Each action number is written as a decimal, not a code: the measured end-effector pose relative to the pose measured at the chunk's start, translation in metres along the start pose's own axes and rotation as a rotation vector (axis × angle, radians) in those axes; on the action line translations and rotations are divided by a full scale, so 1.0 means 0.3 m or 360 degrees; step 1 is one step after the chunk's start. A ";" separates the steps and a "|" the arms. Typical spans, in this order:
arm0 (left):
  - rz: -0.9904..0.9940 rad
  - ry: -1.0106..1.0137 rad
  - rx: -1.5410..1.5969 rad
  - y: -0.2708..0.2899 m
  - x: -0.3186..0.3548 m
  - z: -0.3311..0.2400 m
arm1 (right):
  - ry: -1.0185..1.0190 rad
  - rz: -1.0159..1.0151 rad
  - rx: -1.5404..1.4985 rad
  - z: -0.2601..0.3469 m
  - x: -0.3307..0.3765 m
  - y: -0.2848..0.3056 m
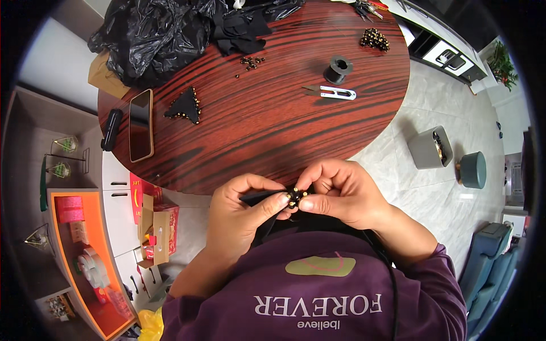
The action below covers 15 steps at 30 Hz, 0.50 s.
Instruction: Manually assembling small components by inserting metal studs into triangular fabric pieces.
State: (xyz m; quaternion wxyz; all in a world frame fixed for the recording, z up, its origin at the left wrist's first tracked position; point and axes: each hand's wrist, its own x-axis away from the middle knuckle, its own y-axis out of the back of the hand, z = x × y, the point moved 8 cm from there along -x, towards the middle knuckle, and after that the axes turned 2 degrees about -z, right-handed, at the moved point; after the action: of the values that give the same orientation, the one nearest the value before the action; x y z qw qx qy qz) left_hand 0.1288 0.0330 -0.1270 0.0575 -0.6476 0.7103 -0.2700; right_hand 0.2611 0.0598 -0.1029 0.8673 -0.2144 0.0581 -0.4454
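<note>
Evidently, in the head view, handwork on a small cluster of black and gold beads (pixel 295 197) is partway along, as judged from how things lie; the cluster is held near the table's near edge, in front of the purple shirt (pixel 335 273), pinched between thumb and fingertips by both the left hand (pixel 242 207) and the right hand (pixel 347 196), with hardly any gap left in either grip; dark cloth (pixel 259 198) is seen beside the left fingers; several beads are already gathered in the cluster, though whether it is finished cannot be told; a black cloth patch (pixel 185 106) is already edged with beads, while loose beads (pixel 250 62) and a bead heap (pixel 374 40) are seen farther back, apparently left over for use; room for moving seems to be offered by the broad middle of the wooden table (pixel 250 131), bounded by the phone (pixel 141 125) on the left and by the snips (pixel 338 92) and spool (pixel 338 70) ahead on the right; the table's curved rim is to be minded, since small beads could roll off it.
</note>
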 end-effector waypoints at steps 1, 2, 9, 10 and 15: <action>-0.0002 -0.0029 -0.0031 0.004 -0.003 0.002 | -0.0032 0.0010 0.0008 -0.007 -0.001 0.000; -0.0003 -0.0023 -0.0029 0.004 -0.007 0.004 | -0.0036 0.0007 0.0005 -0.012 -0.002 0.003; -0.0066 -0.0042 -0.0348 0.015 -0.019 -0.012 | -0.0063 -0.0186 0.0193 -0.067 -0.022 0.038; -0.0059 -0.0012 -0.0328 0.016 -0.020 -0.009 | -0.0123 -0.0236 0.0075 -0.083 -0.025 0.045; -0.0040 0.0003 -0.0204 0.016 -0.023 0.000 | -0.0329 -0.0220 -0.0428 -0.151 -0.024 0.065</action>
State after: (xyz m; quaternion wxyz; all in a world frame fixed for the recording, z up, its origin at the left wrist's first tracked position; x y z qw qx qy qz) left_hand 0.1255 0.0397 -0.1310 0.0118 -0.6585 0.7180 -0.2251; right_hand 0.2582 0.0609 -0.1528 0.7996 -0.3765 0.0129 -0.4677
